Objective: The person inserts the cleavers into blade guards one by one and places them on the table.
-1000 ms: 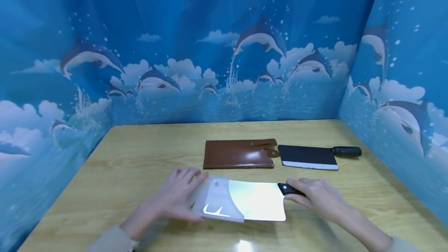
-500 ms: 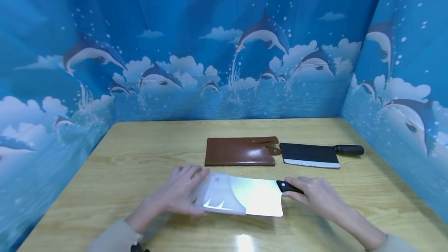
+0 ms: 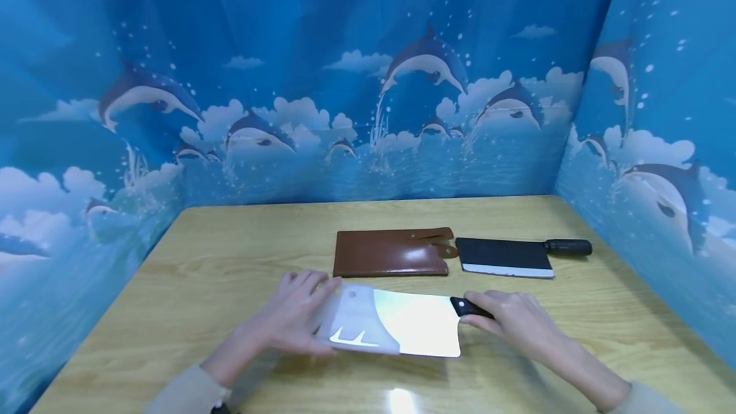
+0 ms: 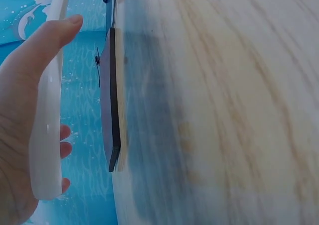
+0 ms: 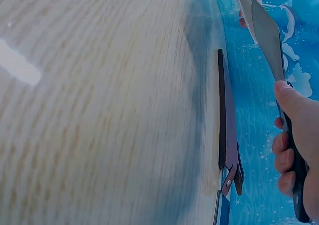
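My right hand [image 3: 514, 321] grips the black handle [image 5: 299, 177] of a cleaver [image 3: 428, 324] with a bright, wide blade. The blade's far part sits inside a translucent white blade cover [image 3: 356, 328]. My left hand [image 3: 293, 318] holds that cover by its closed left end, the thumb on the near side and the fingers curled round the far edge, as the left wrist view shows. Cleaver and cover are held above the table, apart from its surface. The part of the blade inside the cover is hazy.
Behind the hands a brown leather sheath [image 3: 391, 253] lies flat on the wooden table [image 3: 241, 241]. At its right lies a second cleaver [image 3: 506, 257] with a black blade and handle. Blue dolphin-printed curtains [image 3: 322, 82] stand along the back and sides.
From one second ago, the right hand and cleaver have shifted slightly left, so the blade sits a little deeper in the cover. The near edge of both has risen slightly.
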{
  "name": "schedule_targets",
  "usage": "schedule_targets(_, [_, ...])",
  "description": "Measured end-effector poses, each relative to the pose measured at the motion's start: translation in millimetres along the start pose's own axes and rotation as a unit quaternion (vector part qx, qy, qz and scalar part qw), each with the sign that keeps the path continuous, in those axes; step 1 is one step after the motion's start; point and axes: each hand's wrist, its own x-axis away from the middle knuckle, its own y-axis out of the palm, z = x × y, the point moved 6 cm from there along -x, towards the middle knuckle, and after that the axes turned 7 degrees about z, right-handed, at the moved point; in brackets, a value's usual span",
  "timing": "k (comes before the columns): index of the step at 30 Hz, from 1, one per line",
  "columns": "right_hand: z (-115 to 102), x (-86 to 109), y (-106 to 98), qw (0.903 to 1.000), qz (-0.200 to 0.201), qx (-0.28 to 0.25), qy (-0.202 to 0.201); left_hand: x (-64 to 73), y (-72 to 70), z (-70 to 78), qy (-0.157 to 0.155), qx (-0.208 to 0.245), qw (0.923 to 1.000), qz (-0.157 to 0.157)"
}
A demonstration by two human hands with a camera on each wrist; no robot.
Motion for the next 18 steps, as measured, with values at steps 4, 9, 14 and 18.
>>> schedule_targets(4, [-2, -0.9, -1, 1.0000, 0.000, -0.004, -0.007, -0.8, 1.0, 3.0, 0.002, -0.001, 0.9999, -0.013])
schedule_targets(9, [-9, -8.4, 3, 0.9987, 0.009, -0.019, -0.047, -9.6, 5.6, 17.3, 0.016, 0.009, 0.9992, -0.036])
schedule_targets(14, [-15, -9.4, 12, 0.9988, 0.003, -0.020, -0.044, -13.9, 7.9, 25.4, 0.019, 0.004, 0.9989, -0.042])
schedule_targets(18, [-21, -12.0, 18, 0.9995, -0.003, -0.015, -0.027, -19.6, 9.6, 33.8, 0.024, -0.003, 0.9989, -0.039])
